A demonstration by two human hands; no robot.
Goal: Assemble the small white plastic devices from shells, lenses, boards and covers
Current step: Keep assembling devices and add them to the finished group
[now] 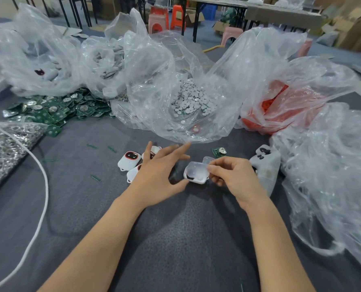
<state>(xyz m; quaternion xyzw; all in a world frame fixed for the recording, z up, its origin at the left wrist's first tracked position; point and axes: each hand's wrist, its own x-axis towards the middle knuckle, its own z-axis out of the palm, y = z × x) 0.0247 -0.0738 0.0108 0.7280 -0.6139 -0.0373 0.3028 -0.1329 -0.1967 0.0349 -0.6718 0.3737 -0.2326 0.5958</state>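
Over the bench (175, 239), the right hand (232, 178) is pinching a clear cover (197, 170) onto the shell (194, 181), the left hand (158, 173) splayed beside it; pressing flush likely comes next.

Dark grey desk (175, 245) up front. Behind it are long tables (217, 1) on black legs, orange and pink plastic stools (177, 16), a blue crate (209, 12), and cardboard boxes (356, 24) piled on the right.

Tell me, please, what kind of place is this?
Probably an assembly workshop: a heap of green circuit boards, a clear bag of small round parts, and white devices on the grey table.
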